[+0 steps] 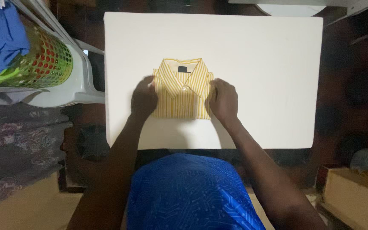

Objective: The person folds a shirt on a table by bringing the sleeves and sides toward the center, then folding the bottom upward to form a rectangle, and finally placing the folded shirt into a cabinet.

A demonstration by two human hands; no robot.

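A yellow and white striped shirt (183, 91) lies folded into a neat rectangle, collar up, on a white table (256, 64). My left hand (144, 97) rests against the shirt's left edge with the fingers curled over it. On the opposite side, my right hand (223, 101) presses the right edge the same way. Both hands touch the shirt from the sides, and the shirt lies flat on the table.
A green perforated laundry basket (43, 61) holding blue cloth (1, 34) sits on a white plastic chair (79, 85) to the left. Patterned fabric (18, 145) lies lower left. A cardboard box (354, 196) stands lower right. Dark floor surrounds the table.
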